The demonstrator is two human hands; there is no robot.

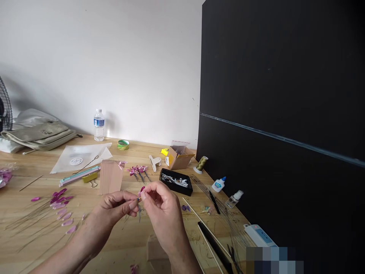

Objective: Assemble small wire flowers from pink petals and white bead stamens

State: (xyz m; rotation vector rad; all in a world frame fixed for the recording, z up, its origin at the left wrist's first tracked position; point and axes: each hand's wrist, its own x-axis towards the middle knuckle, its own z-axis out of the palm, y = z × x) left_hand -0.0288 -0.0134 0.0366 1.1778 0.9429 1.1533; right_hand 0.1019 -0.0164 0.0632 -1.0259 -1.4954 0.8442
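Observation:
Both hands meet above the wooden table [25, 239], pinching a small pink petal piece on a thin wire stem [140, 192]. My left hand [115, 208] pinches it from the left with closed fingers. My right hand [162, 207] pinches its top from the right, fingers curled. The wire hangs down between the hands. Several finished pink flowers [138, 171] lie just beyond the hands. Several loose pink petals on wires [61, 207] lie to the left.
A wooden block [110, 177], a black tin [176, 181], an open cardboard box [179, 156], a gold thread spool [201, 163], a glue bottle [218, 185], a water bottle [99, 125], green tape [123, 144], a black comb [215, 247] and a power strip [260, 236] are on the table. A black board [285, 114] stands at the right.

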